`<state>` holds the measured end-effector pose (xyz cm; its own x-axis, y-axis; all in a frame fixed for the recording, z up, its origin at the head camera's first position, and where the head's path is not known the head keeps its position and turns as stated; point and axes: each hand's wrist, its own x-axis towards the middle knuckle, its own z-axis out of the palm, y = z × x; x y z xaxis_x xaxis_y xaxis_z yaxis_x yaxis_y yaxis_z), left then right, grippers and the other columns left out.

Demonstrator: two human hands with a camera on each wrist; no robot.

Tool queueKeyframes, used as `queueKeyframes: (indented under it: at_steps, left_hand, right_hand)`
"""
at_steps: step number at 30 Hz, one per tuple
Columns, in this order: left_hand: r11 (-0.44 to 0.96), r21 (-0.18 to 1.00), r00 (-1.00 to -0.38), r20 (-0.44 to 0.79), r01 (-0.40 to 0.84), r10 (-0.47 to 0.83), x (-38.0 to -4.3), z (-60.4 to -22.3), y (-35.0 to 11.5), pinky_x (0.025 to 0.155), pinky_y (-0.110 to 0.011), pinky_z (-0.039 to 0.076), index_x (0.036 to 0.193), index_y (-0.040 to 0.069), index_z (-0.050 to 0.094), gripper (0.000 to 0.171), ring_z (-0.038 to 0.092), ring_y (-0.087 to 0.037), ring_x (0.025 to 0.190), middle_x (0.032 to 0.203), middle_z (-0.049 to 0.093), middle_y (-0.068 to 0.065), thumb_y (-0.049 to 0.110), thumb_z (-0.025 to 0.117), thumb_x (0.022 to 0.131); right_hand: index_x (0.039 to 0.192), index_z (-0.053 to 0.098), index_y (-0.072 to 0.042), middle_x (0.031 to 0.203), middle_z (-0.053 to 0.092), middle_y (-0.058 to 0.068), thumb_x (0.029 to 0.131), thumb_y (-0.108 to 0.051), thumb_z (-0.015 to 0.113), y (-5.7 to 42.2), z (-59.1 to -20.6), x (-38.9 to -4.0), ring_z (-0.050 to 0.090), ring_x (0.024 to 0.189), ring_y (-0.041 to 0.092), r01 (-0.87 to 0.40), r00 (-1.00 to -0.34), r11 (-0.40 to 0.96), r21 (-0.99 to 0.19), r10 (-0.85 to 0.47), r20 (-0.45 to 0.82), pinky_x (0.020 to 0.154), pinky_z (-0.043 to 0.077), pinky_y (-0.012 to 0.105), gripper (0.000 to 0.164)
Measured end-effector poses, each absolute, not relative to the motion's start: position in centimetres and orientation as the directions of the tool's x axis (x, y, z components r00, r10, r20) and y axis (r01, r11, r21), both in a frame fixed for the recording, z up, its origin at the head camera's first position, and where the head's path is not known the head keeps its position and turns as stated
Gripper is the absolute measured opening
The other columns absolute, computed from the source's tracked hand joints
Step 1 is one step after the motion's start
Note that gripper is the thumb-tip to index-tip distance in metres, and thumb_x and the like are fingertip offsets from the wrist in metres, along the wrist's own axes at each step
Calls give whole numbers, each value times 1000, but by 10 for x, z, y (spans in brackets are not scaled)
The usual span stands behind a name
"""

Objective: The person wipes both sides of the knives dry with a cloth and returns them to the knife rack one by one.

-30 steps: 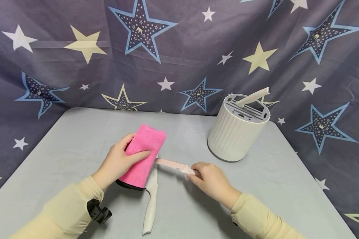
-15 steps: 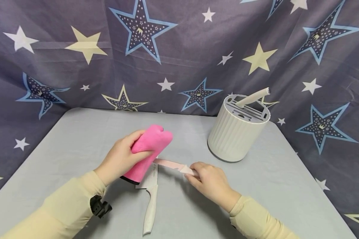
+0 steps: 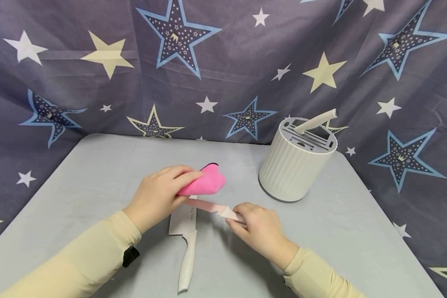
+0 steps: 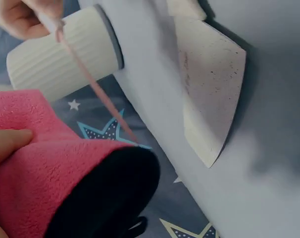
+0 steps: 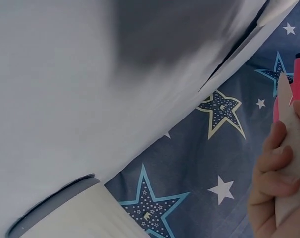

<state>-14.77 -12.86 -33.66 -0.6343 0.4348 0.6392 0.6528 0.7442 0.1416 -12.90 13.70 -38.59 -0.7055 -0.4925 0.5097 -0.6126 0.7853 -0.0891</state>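
Observation:
My left hand [image 3: 158, 196] grips a bunched pink cleaning cloth [image 3: 208, 182] with a black edge. In my right hand [image 3: 258, 227] is the pale handle of a kitchen knife, its narrow blade [image 3: 206, 205] pointing left and looking pinkish. The blade's far end lies at the cloth and left fingers; whether they touch is unclear. In the left wrist view, the knife blade [image 4: 98, 91] runs to the cloth's edge [image 4: 110, 193]. Below both hands a cleaver [image 3: 187, 260] lies on the table, its wide blade [image 3: 180, 221] partly covered by the left hand.
A white ribbed knife block [image 3: 296, 169] stands at the back right of the grey table [image 3: 339, 231]. One pale knife handle [image 3: 316, 121] sticks up from its slotted top. A star-patterned curtain [image 3: 223, 78] hangs behind the table.
The left hand has turned over and shifted right along with the cloth, which is now more bunched. More of the cleaver's blade shows. The right hand with the knife has moved slightly left and down.

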Motion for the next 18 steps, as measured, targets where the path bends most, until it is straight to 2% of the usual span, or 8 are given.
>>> queueKeyframes:
  at_steps: [2,5,14,18]
  left_hand:
    - [725,54,-558,679,686,478,-148,-338,-127,74,-41,58,118,23,70,55,70,-21,97,108,70,0,4,85,69]
    - [698,-15,-493,697,716,521,-149,-340,-125,71,-39,58,119,24,70,57,69,-21,93,108,69,0,2,85,68]
    - [667,-195,-373,702,719,607,-146,-346,-118,63,-36,53,117,24,69,42,67,-20,91,108,70,1,8,77,79]
    - [657,-246,-354,682,713,640,-145,-348,-117,62,-37,48,118,26,68,46,64,-21,94,111,68,2,3,73,79]
  right_hand:
    - [90,71,-16,78,68,-9,80,-33,79,137,-386,-128,56,58,7,-624,-684,779,-66,-503,528,48,44,25,21]
    - [91,71,-16,79,68,-8,81,-33,78,136,-385,-127,58,60,8,-636,-661,770,-48,-511,549,49,46,26,21]
    - [91,71,-13,80,69,-6,79,-31,80,136,-386,-126,61,61,9,-653,-628,756,-39,-512,586,49,47,27,23]
    - [91,71,-14,80,69,-7,79,-31,80,137,-387,-126,61,62,10,-654,-628,756,-45,-509,589,50,48,28,23]
